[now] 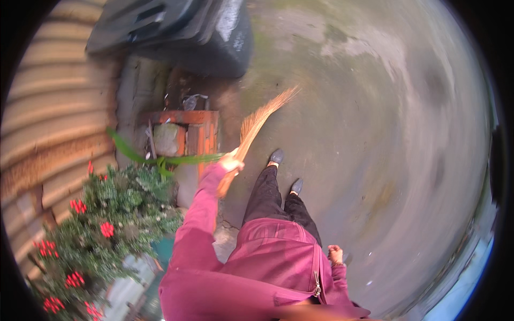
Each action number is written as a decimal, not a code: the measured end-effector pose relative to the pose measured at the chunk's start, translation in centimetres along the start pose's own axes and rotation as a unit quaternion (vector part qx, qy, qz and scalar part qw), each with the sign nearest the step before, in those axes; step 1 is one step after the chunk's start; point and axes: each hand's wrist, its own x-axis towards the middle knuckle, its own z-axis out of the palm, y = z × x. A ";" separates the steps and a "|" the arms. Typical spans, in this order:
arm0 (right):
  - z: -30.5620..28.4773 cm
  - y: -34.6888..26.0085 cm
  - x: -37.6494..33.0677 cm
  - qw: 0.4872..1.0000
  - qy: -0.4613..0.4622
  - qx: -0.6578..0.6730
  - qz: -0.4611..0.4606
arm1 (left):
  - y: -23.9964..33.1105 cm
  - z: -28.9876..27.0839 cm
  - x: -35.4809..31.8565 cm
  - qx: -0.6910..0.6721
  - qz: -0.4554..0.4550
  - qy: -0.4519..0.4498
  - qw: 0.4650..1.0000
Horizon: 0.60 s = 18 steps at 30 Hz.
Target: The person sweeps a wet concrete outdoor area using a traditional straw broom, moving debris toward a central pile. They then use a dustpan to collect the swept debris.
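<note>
Slanting from lower left to upper right, the broom [251, 131] runs its long axis from a bound handle end just below the left hand [231, 162] up to a fan of pale straw bristles, whose tips point toward the upper right, in the direction of the dark bin [176, 32] and the open concrete ground [385, 134]. The bristle end looks blurred, and whether its tips touch the ground cannot be told. The left hand is wrapped around the broom near where the bristles gather, fingers closed on it, with the arm in a magenta sleeve [198, 214] stretched forward and out to the left of the body. The short handle end pokes out beneath the fist, angled back toward the sleeve.

The right hand [335, 253] sits low by the person's right hip, curled into a loose fist with nothing visible inside it, well apart from the broom.

Two dark shoes [286, 171] stand on the concrete just right of the broom's handle end. To the left lie a rusty orange metal frame [201, 131], a green hose [160, 159] and a bushy plant with red flowers [107, 224].
</note>
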 end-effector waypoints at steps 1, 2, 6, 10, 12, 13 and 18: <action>-0.1 0.7 0.0 0.999 0.025 -0.010 0.033 | -0.2 -0.6 -1.5 -0.042 0.014 -0.020 0.999; -0.3 0.9 0.0 0.996 0.058 -0.060 -0.033 | -0.3 -1.0 -2.9 -0.023 0.015 -0.030 0.999; 0.0 -2.2 -0.9 0.979 0.112 0.059 -0.159 | 0.4 -1.5 -4.1 -0.025 -0.007 -0.019 0.999; 1.4 -4.3 -3.0 0.976 0.072 0.172 -0.116 | 1.9 0.9 3.3 -0.093 -0.018 0.056 0.994; 2.2 -2.8 -4.2 0.979 0.067 0.163 -0.099 | 2.9 3.5 8.9 -0.174 -0.072 0.099 0.977; 2.5 -1.4 -4.8 0.979 0.074 0.163 -0.099 | 3.3 5.8 11.7 -0.129 -0.070 0.140 0.979; 4.9 12.9 -9.6 0.938 0.172 0.300 0.012 | -1.2 26.2 14.3 0.245 -0.030 0.200 0.948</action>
